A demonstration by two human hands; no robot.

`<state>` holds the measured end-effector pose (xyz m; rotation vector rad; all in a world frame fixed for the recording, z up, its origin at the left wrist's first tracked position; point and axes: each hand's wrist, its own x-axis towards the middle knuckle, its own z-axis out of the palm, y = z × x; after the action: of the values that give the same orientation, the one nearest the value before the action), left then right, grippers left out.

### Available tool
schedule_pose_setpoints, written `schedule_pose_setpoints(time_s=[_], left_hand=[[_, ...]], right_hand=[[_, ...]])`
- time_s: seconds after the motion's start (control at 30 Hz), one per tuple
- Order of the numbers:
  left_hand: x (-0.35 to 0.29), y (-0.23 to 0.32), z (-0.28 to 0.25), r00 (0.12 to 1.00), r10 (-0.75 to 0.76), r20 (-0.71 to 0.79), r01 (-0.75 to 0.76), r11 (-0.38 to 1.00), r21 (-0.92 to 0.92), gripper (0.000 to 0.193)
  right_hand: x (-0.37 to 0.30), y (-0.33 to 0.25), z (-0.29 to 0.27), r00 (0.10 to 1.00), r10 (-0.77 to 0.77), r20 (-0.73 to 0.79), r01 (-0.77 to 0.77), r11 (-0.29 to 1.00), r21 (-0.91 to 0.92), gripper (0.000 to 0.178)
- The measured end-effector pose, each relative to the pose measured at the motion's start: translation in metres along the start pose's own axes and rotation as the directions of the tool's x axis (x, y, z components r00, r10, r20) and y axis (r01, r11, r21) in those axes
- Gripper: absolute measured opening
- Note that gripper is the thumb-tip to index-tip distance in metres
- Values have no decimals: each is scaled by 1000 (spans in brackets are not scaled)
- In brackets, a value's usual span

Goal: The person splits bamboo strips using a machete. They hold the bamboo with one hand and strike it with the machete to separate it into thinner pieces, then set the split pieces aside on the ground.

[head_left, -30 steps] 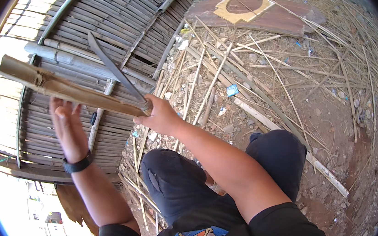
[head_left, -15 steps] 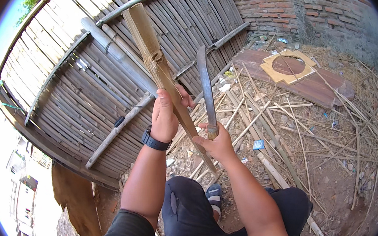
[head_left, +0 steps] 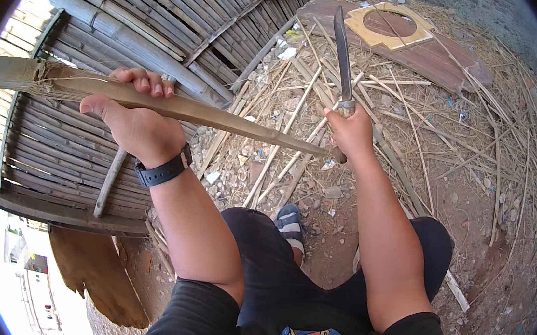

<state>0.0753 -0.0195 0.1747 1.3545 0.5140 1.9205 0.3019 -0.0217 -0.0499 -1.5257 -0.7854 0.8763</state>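
Closest, I see dark trousers (head_left: 259, 258). The left hand (head_left: 144, 131) wraps fingers and thumb around a long bamboo piece (head_left: 240, 123), held up crossways in front. The right hand (head_left: 354, 134) squeezes a big knife (head_left: 344, 54) by its handle, blade pointing away. From way over here, I can't tell if the bamboo's thin end touches that hand. Farther off, sticks (head_left: 295, 121) lie on dirt (head_left: 334, 263), then a yellow board (head_left: 354, 26) with a round hole.

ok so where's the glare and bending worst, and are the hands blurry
Head view: glare whites out the lower left; head view: sun bleaches the far left of the bamboo wall, and the fisheye bows its bottom beam; head view: left hand, right hand and machete look reasonably sharp.
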Motion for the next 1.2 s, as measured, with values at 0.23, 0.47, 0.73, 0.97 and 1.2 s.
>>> schedule_pose_setpoints(time_s=[0.23, 0.47, 0.73, 0.97, 1.2], left_hand=[[8, -50, -54, 974, 12, -224, 31, 981, 190, 73], [26, -56, -118, 971, 8, -240, 20, 993, 113, 77], [28, -58, -125, 918, 89, -386, -9, 979, 204, 72], [25, -56, -132, 846, 89, -526, 59, 964, 259, 69], [24, -56, -143, 814, 114, -569, 34, 970, 242, 71]], right_hand=[[4, 107, 33, 892, 452, 15, -451, 891, -52, 44], [-21, 211, 65, 878, 475, -64, -451, 773, -447, 45], [-56, 55, 126, 977, 89, 194, -77, 995, -67, 38], [-65, 41, 112, 971, -69, 231, 116, 974, -195, 44], [-97, 128, 135, 940, 120, 321, -37, 967, -254, 44]])
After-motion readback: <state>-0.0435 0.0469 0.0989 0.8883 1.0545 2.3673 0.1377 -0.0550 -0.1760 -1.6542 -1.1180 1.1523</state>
